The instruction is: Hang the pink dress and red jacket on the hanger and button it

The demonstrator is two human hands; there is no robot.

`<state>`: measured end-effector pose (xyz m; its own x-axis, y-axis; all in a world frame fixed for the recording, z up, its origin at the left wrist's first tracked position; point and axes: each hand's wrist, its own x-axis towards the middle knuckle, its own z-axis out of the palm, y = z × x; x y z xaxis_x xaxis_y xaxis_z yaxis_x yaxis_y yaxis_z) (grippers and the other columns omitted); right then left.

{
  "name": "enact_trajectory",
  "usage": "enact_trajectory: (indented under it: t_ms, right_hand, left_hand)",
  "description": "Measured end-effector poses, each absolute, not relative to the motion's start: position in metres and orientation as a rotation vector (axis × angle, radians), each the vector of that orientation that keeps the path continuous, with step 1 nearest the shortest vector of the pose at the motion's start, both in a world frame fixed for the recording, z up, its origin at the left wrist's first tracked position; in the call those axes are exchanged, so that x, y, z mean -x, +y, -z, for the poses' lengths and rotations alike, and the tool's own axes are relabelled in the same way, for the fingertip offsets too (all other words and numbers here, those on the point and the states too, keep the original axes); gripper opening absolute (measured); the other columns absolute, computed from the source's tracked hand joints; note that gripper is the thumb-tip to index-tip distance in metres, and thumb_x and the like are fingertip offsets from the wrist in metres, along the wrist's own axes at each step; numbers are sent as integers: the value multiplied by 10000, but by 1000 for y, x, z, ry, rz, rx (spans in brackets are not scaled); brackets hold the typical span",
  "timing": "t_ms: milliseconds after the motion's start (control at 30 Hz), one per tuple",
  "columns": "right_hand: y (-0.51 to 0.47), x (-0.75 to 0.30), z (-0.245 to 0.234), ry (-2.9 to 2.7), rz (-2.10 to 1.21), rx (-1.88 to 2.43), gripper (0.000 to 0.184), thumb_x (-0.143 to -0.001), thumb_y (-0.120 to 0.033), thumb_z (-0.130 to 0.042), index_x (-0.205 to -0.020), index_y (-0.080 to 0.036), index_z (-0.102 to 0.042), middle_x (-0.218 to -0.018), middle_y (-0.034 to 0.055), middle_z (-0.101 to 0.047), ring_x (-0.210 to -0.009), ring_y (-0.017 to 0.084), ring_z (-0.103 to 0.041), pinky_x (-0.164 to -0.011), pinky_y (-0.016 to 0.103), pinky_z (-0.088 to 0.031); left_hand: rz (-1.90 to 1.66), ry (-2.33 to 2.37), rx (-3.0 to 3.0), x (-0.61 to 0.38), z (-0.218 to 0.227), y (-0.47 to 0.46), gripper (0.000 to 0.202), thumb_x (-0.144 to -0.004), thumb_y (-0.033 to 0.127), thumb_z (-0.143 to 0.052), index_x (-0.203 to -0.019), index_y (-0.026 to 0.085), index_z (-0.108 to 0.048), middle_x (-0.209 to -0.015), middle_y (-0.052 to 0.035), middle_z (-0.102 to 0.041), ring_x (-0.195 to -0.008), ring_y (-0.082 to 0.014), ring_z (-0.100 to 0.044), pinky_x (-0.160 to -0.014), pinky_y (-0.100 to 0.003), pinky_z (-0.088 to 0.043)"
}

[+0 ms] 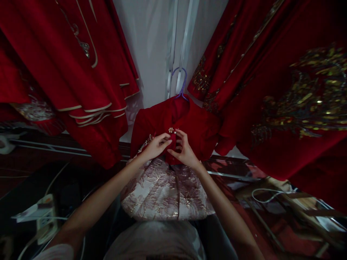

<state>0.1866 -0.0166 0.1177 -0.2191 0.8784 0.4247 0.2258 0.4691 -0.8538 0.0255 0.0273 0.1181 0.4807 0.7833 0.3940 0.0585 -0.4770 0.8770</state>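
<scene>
A short red jacket [202,126] hangs in front of me from a purple hanger [185,81]. A pale pink brocade skirt with metallic thread [165,187] spreads below it, over my lap. At the jacket's front opening, my left hand [158,145] pinches the red cloth between thumb and fingers. Facing it, my right hand [186,150] grips the other side of the front with curved fingers, its index fingertip high near the ornament. A small flower-shaped button [171,130] shows just above my fingertips. The cloth between the two hands is partly hidden by the fingers.
Red garments with light piping [100,72] hang at the left, and red garments with gold sequins [311,97] at the right. Low on the left is a power strip [46,218] with cords. A wooden frame [260,216] stands low on the right near a white cable [267,190].
</scene>
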Motion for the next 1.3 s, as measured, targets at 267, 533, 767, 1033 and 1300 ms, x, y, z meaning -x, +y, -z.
enact_trajectory:
  t_ms: [267,533,767,1033,1300]
  right_hand:
    - [-16,-196,-118,-1612,-641,1100,340,-835,-198,-465,-1168,-212,-398,-899,24,-577,-774,136,-587,-697,258,-471]
    - [-28,-217,-134,-1630,-521,1398,142,-848,-352,-484,-914,-228,-468,-752,-9,-577,-633,140,-563,-598,245,-406]
    - [-49,-231,-146,-1841,-720,1331,203,-822,-376,-596,-907,-214,-508,-864,17,-621,-813,159,-619,-789,319,-490]
    - [-67,-207,-163,-1741,-1322,854,335,-873,-328,-556,-1191,-255,-478,-1151,67,-603,-1011,155,-624,-857,349,-556]
    - [-49,-196,-128,-1866,-942,1310,204,-778,-308,-667,-909,-191,-562,-695,-12,-605,-588,110,-578,-542,240,-469]
  left_hand:
    - [-1162,937,-2153,-20,-124,22,159,-817,234,-545,-691,176,-468,-758,1,-521,-769,-148,-511,-768,-303,-437]
    - [-1066,855,-2347,-20,-124,12,75,-805,199,-561,-741,178,-528,-1180,-95,-523,-1170,-210,-500,-996,-365,-398]
    - [-749,875,-1999,-27,-116,-4,491,-923,534,-375,-1311,244,-452,-1489,-86,-365,-1391,-212,-320,-1157,-417,-248]
    - [-959,865,-1492,-26,-101,-13,420,-878,505,-498,-1183,227,-576,-1239,-108,-610,-1148,-251,-576,-857,-376,-533]
    - [-977,880,-1456,-14,-91,-17,352,-783,492,-618,-889,157,-602,-709,23,-554,-629,-112,-565,-533,-276,-581]
